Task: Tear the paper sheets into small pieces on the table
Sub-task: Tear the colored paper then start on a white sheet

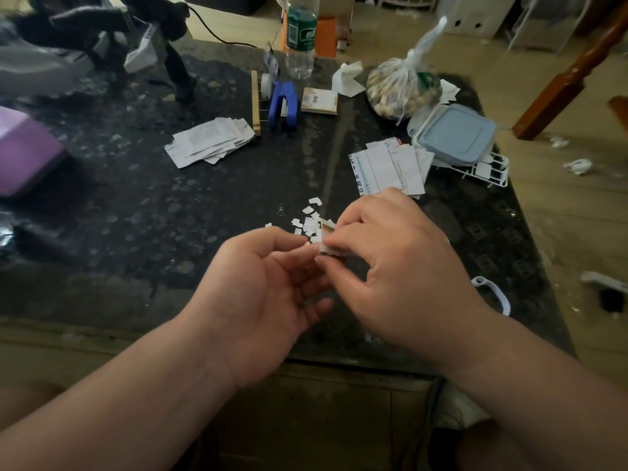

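Observation:
Both hands meet above the near middle of the dark table (pixel 142 232). My right hand (pixel 390 266) pinches a small folded white paper piece (pixel 328 246) between thumb and fingertips. My left hand (pixel 268 297) is palm up, its thumb and fingertips touching the same piece from the left. Several tiny white scraps (pixel 311 219) lie on the table just beyond the hands. A stack of torn sheets (pixel 210 141) lies at the centre left. Another stack of printed sheets (pixel 387 168) lies to the right, behind my right hand.
At the back stand a water bottle (pixel 300 35), a blue stapler (pixel 283 105), a small notepad (pixel 319 100) and a tied bag of nuts (pixel 401 90). A lidded blue-grey container (pixel 455 134) sits on a white rack at the right. A purple box (pixel 23 151) lies at the left edge.

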Available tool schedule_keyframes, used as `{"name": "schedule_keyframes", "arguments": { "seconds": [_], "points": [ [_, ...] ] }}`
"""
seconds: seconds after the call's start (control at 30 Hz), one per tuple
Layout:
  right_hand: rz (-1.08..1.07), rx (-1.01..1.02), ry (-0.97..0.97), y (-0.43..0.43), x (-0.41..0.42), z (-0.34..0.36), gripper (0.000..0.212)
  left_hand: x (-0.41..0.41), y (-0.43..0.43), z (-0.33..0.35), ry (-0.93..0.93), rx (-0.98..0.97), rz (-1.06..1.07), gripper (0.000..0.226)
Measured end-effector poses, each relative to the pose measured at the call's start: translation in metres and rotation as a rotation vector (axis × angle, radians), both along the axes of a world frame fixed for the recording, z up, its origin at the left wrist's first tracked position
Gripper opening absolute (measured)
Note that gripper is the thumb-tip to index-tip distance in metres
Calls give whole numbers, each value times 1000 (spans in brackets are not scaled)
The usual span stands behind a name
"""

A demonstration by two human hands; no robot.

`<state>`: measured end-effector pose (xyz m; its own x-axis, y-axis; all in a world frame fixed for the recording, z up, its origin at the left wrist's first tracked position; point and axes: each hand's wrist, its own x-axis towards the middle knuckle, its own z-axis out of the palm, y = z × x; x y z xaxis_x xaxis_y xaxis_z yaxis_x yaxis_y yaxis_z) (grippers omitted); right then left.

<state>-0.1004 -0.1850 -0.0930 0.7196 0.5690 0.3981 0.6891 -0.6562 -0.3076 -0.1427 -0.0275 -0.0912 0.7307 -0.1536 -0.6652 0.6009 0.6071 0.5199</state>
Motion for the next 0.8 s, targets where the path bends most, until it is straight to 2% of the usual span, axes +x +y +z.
{"name": "schedule_keyframes", "arguments": {
  "seconds": [0.5, 0.8],
  "points": [
    [76, 93, 11, 1, 8, -8, 19, 0, 13, 8, -22, -57, -54, 50],
    [3, 242, 244, -3, 13, -5, 17, 1, 15, 10, -110, -5, -147, 47]
  ]
}}
